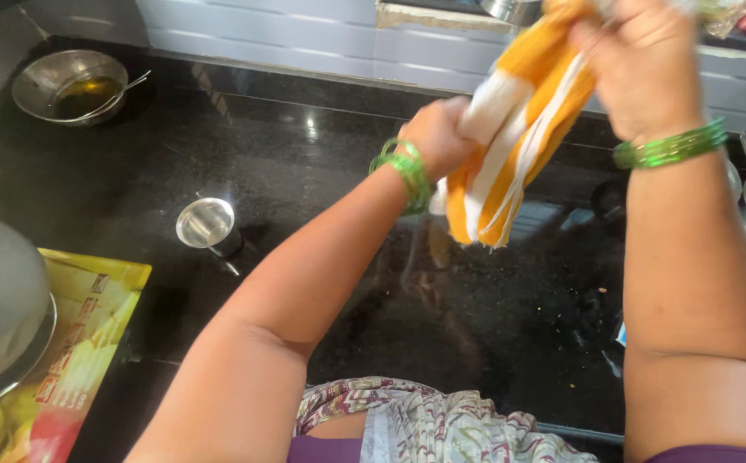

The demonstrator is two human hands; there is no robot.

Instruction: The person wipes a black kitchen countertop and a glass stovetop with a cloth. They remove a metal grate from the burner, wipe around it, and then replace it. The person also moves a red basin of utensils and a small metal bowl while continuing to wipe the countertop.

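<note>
Both hands are up over the black stone counter (321, 171), busy with an orange-and-white striped cloth (510, 146). The left hand (437, 137) is clenched tight around the bunched lower part of the cloth, knuckles toward the camera, with green bangles (406, 171) stacked at the wrist. The right hand (643, 64) grips the upper end of the same cloth, fingers closed over the fabric near the top edge of the view; it too wears green bangles (671, 147). The cloth hangs between the two fists, held in the air well above the counter, its loose striped end dangling below the left hand; the fabric is blurred, so I cannot tell whether it is twisted or only gathered. On the counter to the left stands a small steel cup (206, 223), upright and apart from everything else. Farther back in the left corner sits a steel bowl (69, 86) holding a dark yellowish liquid, with a spoon handle resting across its rim. At the near left edge lies a yellow printed mat (90, 326) with a large steel vessel (0, 300) partly over it. Grey tiles (304, 34) line the wall behind.
</note>
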